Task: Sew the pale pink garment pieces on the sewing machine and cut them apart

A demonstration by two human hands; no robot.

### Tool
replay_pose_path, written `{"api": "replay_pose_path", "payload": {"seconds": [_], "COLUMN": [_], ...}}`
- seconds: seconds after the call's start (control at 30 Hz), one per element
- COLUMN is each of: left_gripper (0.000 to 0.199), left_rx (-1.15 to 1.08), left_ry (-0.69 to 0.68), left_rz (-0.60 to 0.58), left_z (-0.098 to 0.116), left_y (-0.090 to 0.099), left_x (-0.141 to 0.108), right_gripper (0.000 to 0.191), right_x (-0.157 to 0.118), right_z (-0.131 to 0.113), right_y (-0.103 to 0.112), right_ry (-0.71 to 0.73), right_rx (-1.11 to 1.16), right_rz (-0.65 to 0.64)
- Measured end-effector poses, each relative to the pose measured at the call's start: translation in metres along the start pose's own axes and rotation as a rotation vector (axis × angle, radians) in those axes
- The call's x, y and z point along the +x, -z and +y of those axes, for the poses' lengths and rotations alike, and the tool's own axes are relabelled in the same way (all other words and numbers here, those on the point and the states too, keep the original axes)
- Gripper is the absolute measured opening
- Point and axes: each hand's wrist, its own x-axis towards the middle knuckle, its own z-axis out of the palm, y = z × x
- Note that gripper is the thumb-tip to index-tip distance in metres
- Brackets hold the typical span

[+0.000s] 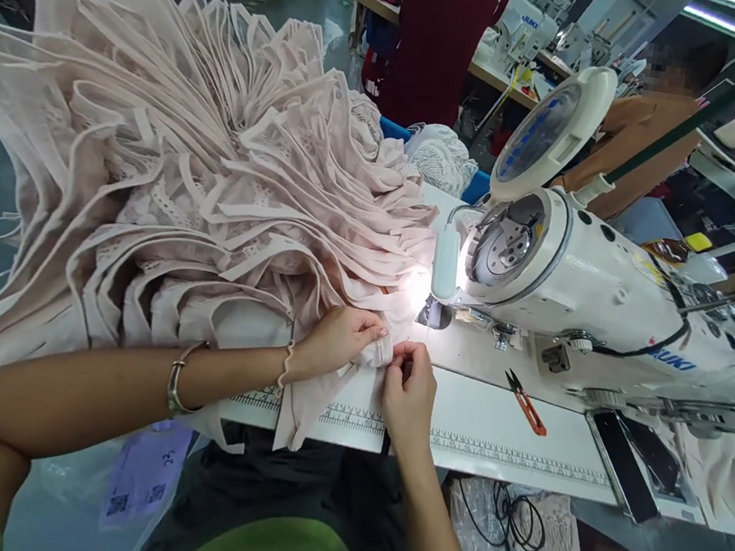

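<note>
Pale pink fabric pieces lie in a large overlapping pile on the left, reaching to the sewing machine. At the table's front, just left of the lit needle area, my left hand pinches the edge of one pale piece between thumb and fingers. Close to its right, my right hand has its fingertips pressed together on the same piece's edge. A loose end of fabric hangs over the table's front edge below my left hand.
Orange-handled thread snips and a dark phone lie right of my hands. A ruler strip runs along the table's front. A lamp stands by the machine head. Beyond are a person in brown and one in dark red.
</note>
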Motion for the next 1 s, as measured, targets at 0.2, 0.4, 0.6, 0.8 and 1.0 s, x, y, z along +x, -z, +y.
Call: {"api": "replay_pose_path", "payload": {"seconds": [0.2, 0.4, 0.6, 0.8, 1.0], "left_gripper": [0.035, 0.035, 0.035, 0.034, 0.036], "left_rx": [0.002, -0.002, 0.018, 0.03, -0.019], "left_ry": [0.002, 0.002, -0.007, -0.02, -0.043], "left_rz": [0.017, 0.021, 0.03, 0.023, 0.001], "left_z": [-0.002, -0.002, -0.002, -0.004, -0.004], "left_y": [0.0, -0.001, -0.001, -0.003, -0.003], "left_x": [0.001, 0.001, 0.002, 0.002, 0.003], "right_gripper": [0.008, 0.014, 0.018, 0.029, 0.032], "right_x": [-0.009, -0.008, -0.006, -0.003, -0.002], "right_z": [0.002, 0.003, 0.006, 0.009, 0.006], "right_y": [-0.002, -0.007, 0.0, 0.007, 0.021], "right_ry": [0.324, 0.307, 0.0, -0.194, -0.295], "right_rx": [-0.174, -0.198, 0.24, 0.747, 1.054], "right_rz": [0.169, 0.15, 0.105, -0.074, -0.148]}}
